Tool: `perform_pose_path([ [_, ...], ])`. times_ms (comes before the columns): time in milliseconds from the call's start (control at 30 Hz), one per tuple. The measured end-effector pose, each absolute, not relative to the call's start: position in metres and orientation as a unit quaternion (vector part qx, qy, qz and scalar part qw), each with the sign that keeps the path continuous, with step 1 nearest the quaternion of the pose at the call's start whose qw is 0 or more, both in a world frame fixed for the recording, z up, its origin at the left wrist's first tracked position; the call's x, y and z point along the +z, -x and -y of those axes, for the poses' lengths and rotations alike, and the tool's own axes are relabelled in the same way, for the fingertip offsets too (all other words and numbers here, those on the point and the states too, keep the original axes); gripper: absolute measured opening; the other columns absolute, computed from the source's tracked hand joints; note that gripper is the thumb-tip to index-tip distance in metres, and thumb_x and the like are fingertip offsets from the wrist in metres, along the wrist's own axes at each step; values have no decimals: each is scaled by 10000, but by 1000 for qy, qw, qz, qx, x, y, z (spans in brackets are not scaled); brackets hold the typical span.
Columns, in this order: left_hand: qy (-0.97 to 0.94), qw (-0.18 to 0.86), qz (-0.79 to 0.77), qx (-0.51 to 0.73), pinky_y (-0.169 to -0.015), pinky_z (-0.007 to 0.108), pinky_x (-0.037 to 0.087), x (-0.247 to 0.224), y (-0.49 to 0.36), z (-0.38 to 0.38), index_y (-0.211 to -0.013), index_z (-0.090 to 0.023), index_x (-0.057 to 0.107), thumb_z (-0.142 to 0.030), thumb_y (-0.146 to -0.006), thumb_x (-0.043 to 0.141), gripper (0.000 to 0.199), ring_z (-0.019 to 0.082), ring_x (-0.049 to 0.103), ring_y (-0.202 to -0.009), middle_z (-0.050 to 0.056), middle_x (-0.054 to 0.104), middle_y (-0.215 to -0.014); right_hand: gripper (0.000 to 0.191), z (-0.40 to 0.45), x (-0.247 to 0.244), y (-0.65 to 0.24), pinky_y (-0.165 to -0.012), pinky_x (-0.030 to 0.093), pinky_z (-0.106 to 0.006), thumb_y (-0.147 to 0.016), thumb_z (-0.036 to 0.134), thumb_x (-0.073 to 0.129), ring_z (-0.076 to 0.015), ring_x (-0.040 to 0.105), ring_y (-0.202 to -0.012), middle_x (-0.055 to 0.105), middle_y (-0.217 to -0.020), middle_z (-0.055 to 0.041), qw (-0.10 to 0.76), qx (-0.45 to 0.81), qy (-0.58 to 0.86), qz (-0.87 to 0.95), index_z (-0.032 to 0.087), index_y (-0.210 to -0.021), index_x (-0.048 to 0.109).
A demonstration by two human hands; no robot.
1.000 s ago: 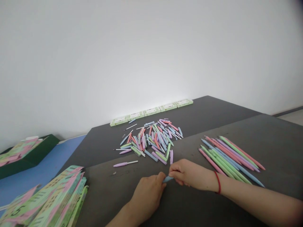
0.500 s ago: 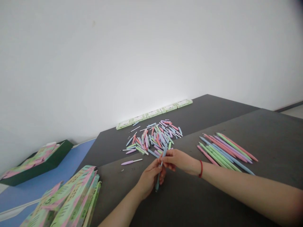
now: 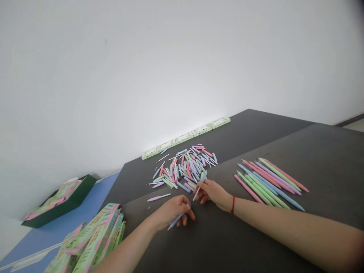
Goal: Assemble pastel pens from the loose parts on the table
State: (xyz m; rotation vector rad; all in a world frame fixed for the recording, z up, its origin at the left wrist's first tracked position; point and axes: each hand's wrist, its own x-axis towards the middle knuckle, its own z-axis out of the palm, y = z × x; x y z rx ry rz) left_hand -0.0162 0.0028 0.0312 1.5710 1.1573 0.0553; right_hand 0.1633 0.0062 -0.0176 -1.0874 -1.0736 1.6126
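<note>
My left hand is closed on a blue pen barrel, whose tip points down toward me. Between the fingers of my right hand is a blue pen half with a white refill sticking out of its lower end. The two pieces are apart. Just beyond my hands spreads a loose pile of pastel pen parts and white refills. A purple pen half with a white refill lies alone beside my left hand.
Whole pens in several colours lie side by side at the right on the dark table. Flat green boxes line the wall. At lower left are stacked printed packets and a dark green box holding more packets.
My hands have moved apart, splitting the blue pen into two pieces. The left hand has gone left with the barrel; the right keeps the half with the refill. The view has shifted slightly.
</note>
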Motion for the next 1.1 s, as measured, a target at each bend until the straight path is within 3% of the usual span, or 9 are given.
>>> perform_pose_path([
  [100, -743, 420, -518, -49, -462, 231, 402, 47, 18, -12, -807, -182, 490, -233, -741, 529, 92, 141, 577, -511, 34, 681, -738, 198, -11, -20, -162, -415, 470, -152, -936, 192, 333, -91, 636, -558, 674, -768, -52, 455, 632, 444, 443, 172, -775, 447],
  [167, -790, 309, -524, -75, -634, 300, 456, 57, 16, -19, -749, -186, 534, -150, -695, 551, 68, 208, 638, -719, 47, 675, -790, 194, -12, -22, -160, -383, 445, -146, -928, 184, 349, -88, 624, -523, 675, -746, -47, 452, 621, 445, 461, 172, -760, 444],
  [267, -833, 176, -514, -109, -859, 413, 397, 67, 9, -24, -718, -187, 572, -81, -674, 545, 117, 311, 591, -998, 104, 668, -906, 184, -11, -24, -158, -369, 421, -140, -912, 201, 403, -76, 589, -471, 664, -681, -16, 443, 599, 441, 500, 172, -738, 456],
  [400, -853, 90, -492, -153, -852, 462, 393, 70, 3, -24, -860, -175, 603, -76, -718, 510, 196, 348, 604, -973, 156, 672, -915, 162, -6, -25, -158, -390, 419, -146, -892, 230, 460, -73, 566, -460, 654, -648, 6, 432, 568, 438, 546, 172, -743, 480],
  [567, -855, 80, -493, -143, -747, 414, 422, 69, 12, -24, -996, -148, 542, -52, -736, 471, 286, 335, 636, -863, 174, 677, -871, 195, -4, -23, -160, -397, 413, -164, -896, 269, 446, -80, 534, -441, 618, -603, 18, 424, 541, 442, 576, 173, -735, 498],
  [767, -841, 174, -511, -34, -686, 247, 424, 55, 35, -20, -912, -211, 452, -114, -836, 366, 150, 164, 628, -782, 29, 669, -857, 190, -4, -22, -162, -389, 394, -160, -919, 281, 384, -78, 503, -441, 589, -630, 25, 432, 517, 459, 579, 186, -776, 466],
  [933, -811, 203, -547, 44, -657, 253, 412, 35, 51, -10, -841, -215, 427, -186, -843, 388, 49, 162, 578, -709, -20, 580, -729, 178, -1, -24, -165, -420, 404, -171, -897, 291, 457, -77, 467, -426, 571, -600, 28, 418, 508, 459, 597, 181, -769, 513],
  [1100, -808, 244, -520, 133, -681, 253, 406, 26, 46, 25, -880, -215, 455, -187, -854, 411, 58, 157, 547, -719, -9, 556, -780, 176, 1, -24, -165, -429, 412, -180, -883, 333, 480, -94, 527, -482, 614, -666, 4, 414, 515, 456, 596, 185, -793, 512],
])
